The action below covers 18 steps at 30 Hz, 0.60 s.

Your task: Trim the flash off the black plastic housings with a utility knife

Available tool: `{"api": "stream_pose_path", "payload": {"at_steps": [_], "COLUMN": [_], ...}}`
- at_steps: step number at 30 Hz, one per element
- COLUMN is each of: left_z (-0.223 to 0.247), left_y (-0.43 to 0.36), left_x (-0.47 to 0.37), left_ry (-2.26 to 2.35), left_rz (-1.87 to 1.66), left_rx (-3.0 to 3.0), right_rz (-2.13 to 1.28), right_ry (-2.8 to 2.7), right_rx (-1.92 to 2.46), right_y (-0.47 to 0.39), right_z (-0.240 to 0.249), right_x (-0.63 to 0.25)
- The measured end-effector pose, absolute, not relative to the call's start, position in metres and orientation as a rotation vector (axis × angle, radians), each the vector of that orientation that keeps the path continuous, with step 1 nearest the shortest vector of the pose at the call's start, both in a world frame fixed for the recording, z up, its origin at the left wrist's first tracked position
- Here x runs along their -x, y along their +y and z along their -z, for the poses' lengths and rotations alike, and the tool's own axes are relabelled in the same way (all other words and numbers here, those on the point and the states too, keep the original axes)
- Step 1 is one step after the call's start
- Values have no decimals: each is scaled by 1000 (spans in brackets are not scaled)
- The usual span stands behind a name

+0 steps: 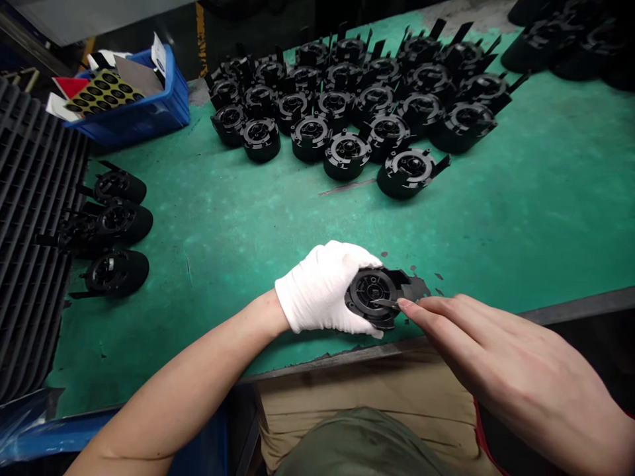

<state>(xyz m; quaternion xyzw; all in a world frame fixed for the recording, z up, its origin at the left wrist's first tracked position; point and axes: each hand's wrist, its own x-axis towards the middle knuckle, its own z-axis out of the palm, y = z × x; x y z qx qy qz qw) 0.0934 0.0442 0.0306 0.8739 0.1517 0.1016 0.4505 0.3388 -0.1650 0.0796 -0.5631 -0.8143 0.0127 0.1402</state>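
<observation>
My left hand point(330, 287), in a white glove, is wrapped around a round black plastic housing point(367, 291) near the front edge of the bench. The housing's ringed face is turned up, and a flat tab juts from its right side. My bare right hand point(476, 337) pinches a thin, pointed metal tool point(388, 303). Its tip is over the middle of the housing's face; whether it touches cannot be made out. Most of the tool is hidden in my fingers, so its exact kind does not show.
Many similar black housings point(347, 155) stand in rows across the back of the green bench point(238, 218). Several more point(119, 274) lie at the left, beside stacked grey ribbed trays point(30, 231). A blue bin point(133, 119) holds sticker sheets. Dark housings point(536, 43) stand back right.
</observation>
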Motion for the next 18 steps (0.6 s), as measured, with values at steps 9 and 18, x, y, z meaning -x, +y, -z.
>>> {"api": "stream_pose_path", "payload": {"at_steps": [9, 18], "left_z": [-29, -30], "left_y": [44, 46], "left_x": [-94, -94], "left_ry": [370, 369], "left_rz": [-257, -232], "left_rx": [-2162, -2155], "right_rz": [197, 50], "right_ry": [-2567, -2612], "right_rx": [1415, 1262], "right_y": [-153, -135], "right_z": [-83, -91], "right_x": [-345, -361]}}
